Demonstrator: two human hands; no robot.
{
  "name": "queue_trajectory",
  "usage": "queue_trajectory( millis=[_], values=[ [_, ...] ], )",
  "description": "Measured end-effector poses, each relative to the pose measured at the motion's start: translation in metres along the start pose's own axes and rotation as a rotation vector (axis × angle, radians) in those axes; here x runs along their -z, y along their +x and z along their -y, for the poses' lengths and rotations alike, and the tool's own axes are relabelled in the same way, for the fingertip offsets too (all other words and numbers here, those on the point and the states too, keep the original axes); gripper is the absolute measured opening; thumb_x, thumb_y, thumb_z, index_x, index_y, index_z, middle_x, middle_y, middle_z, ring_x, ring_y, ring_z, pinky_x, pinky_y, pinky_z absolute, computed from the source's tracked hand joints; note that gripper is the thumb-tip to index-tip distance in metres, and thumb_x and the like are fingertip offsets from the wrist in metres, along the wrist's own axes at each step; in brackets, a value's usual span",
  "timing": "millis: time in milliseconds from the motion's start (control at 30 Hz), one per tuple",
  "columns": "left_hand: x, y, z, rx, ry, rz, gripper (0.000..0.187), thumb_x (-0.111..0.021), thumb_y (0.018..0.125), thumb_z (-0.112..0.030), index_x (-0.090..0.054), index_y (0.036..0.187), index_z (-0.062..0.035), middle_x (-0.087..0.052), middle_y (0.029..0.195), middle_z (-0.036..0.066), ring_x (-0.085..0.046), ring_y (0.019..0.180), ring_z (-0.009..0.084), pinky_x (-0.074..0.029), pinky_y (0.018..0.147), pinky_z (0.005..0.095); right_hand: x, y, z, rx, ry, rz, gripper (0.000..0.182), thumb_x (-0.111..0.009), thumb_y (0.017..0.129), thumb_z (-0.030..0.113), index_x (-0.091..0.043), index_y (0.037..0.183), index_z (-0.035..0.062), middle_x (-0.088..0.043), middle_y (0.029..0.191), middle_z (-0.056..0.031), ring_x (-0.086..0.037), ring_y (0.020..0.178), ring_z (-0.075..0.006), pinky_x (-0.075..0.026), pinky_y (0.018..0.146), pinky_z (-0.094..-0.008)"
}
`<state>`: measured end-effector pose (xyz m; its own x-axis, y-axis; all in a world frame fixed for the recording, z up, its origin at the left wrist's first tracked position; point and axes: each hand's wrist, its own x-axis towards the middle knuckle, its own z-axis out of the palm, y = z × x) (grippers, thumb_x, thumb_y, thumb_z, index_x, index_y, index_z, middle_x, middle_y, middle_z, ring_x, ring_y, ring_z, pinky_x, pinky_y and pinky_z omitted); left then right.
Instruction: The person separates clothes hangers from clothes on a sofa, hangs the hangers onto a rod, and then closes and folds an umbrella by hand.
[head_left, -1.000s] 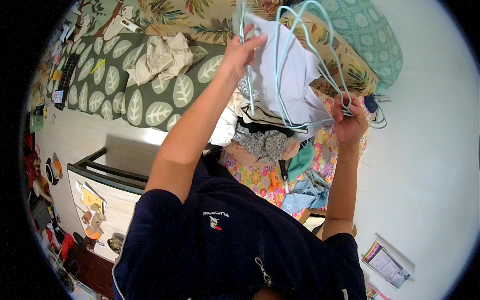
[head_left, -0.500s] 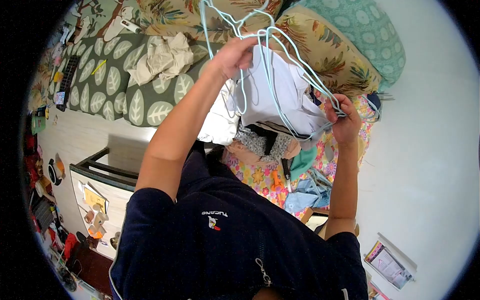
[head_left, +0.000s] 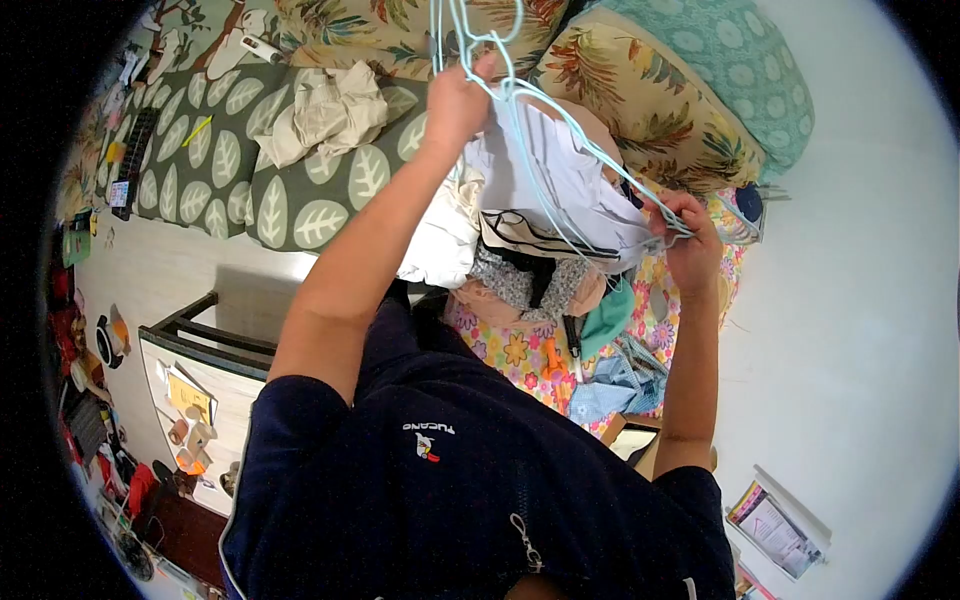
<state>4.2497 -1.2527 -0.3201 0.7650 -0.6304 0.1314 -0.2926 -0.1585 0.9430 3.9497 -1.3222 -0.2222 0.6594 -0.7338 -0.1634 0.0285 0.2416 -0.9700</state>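
Several thin light-blue hangers [head_left: 545,100] stretch between my two hands. My left hand [head_left: 460,108] is closed around them near the hook ends, at the top centre. Farther right, my right hand [head_left: 690,240] pinches the ends of the hangers. White and pale grey clothing [head_left: 545,165] lies below and behind the hangers; some of it may hang on them, which I cannot tell. A white cloth [head_left: 440,235] is under my left forearm, beside a grey patterned garment [head_left: 505,278].
A leaf-patterned green cover [head_left: 290,205] at the left bears a beige cloth [head_left: 330,115]. Floral cushions [head_left: 650,110] and a teal pillow [head_left: 735,70] are at the back. Blue denim [head_left: 620,385] and orange scissors [head_left: 553,358] lie on flowered fabric [head_left: 490,345]. A small table [head_left: 190,390] stands left.
My left hand has moved slightly up and left, and the hanger hooks have swung with it. The hangers look closer together. My right hand has hardly moved.
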Motion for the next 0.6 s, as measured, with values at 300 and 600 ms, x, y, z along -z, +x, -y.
queue_trajectory(
  millis=[300,600],
  values=[
    [0.023,0.029,0.027,0.322,-0.426,-0.192,0.042,-0.05,0.086,-0.033,-0.052,0.062,0.0024,-0.046,0.049,0.006,-0.044,0.044,0.0156,-0.034,0.043,0.0313,0.013,-0.015,-0.018,-0.025,0.095,-0.215,0.016,-0.04,0.079,0.015,-0.046,0.073,0.0013,-0.053,0.077,-0.0118,-0.045,0.07,-0.0187,-0.036,0.068,-0.0274],
    [0.03,0.035,0.047,0.506,-0.822,-0.428,0.025,-0.056,0.084,-0.022,-0.047,0.067,-0.0055,-0.04,0.049,0.0,-0.038,0.038,0.0116,-0.031,0.035,0.027,0.01,-0.026,-0.022,0.011,0.22,-0.18,0.013,-0.042,0.073,0.014,-0.041,0.065,0.0045,-0.053,0.082,-0.0165,-0.045,0.07,-0.0203,-0.036,0.067,-0.0286]
  ],
)
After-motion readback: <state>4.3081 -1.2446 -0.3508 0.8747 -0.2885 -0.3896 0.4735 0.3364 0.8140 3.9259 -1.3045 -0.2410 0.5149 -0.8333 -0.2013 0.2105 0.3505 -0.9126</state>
